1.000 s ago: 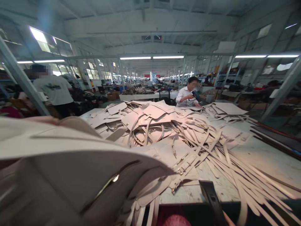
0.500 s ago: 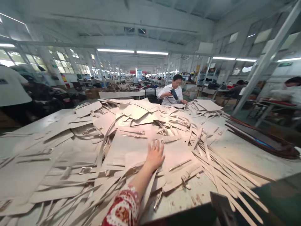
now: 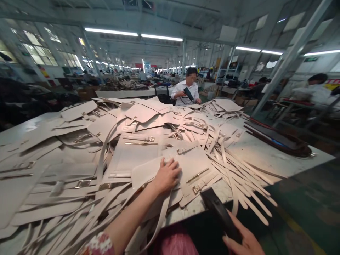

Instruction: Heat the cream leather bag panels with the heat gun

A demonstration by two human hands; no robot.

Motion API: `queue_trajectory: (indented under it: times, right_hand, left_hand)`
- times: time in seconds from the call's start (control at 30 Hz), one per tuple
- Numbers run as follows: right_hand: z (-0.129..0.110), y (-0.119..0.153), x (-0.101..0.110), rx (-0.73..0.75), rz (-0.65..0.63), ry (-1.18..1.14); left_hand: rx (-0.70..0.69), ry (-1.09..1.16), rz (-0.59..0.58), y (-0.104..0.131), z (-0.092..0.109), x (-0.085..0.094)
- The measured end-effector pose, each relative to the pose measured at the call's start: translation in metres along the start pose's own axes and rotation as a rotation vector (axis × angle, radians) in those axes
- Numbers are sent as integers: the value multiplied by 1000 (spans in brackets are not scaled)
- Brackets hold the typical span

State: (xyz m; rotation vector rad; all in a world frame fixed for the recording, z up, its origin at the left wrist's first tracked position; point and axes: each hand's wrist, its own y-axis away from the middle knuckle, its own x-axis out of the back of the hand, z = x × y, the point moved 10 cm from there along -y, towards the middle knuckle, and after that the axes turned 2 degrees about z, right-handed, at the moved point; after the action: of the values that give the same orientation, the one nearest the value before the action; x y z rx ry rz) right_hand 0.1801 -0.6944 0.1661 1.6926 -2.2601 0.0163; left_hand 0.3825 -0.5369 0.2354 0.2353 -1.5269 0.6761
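Note:
My left hand (image 3: 168, 174) rests on a beige leather-like bag panel (image 3: 148, 165) in the middle of the pile, its fingers apart and slightly bent. My right hand (image 3: 243, 238), at the lower right, is closed around the handle of a black hair dryer (image 3: 216, 202). The dryer's wide end points up and left, close to the table's front edge. Beside it lies a strap with a metal buckle (image 3: 196, 189). A metal zip strip (image 3: 197, 175) shows on the piece right of my left hand.
Beige panels and buckled straps cover much of the table (image 3: 255, 161). Loose strap ends (image 3: 247, 193) hang over the front edge. Dark brown strips (image 3: 281, 138) lie at the right. Across the table, a person in a white shirt (image 3: 183, 92) holds a dark blower.
My right hand has come into view holding the hair dryer, which has moved up and left. A panel now lies turned under my left hand, whose fingers are more bent. The view has shifted.

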Motion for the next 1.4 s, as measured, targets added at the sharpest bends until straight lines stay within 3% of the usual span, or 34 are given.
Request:
queue_trajectory:
  times: [0.17,0.3,0.47,0.53,0.63,0.73,0.87,0.93,1.0,1.1,1.2,1.3,1.4]
  right_hand:
    - [-3,-22,-52,-151,-333,-98]
    - [-11,-38,-71,-174,-455,-46]
    - [-19,-46,-36,-124,-279,-144]
    - [-15,-39,-31,-137,-284,-113]
    - [-14,-24,-47,-164,-396,-51]
    - [-29,-14,-76,-85,-471,11]
    - [-48,-7,-98,4,-411,3]
    - [-45,-3,-91,-3,-354,-54]
    - [-30,2,-70,-68,-274,-106]
    - [5,10,-16,-218,-77,-124]
    - [30,16,33,-302,59,-104]
    - [41,16,54,-347,54,-100]
    - [36,10,48,-328,-59,-131]
  left_hand:
    - [-6,-30,-87,11,1,-21]
    - [-53,-36,-134,6,1,-27]
    - [-85,-29,-155,6,0,-29]
    - [-86,-31,-160,7,0,-30]
    - [-82,-41,-168,6,0,-32]
    - [-65,-49,-180,4,1,-34]
    - [-33,-55,-190,4,-2,-33]
    - [-33,-49,-202,8,-5,-28]
    - [-46,-40,-236,16,-9,-21]
    - [-16,-90,-291,25,-17,-10]
    - [140,-229,-263,27,-22,-3]
    - [220,-210,-128,26,-3,-8]
    - [154,-112,-80,30,27,-33]
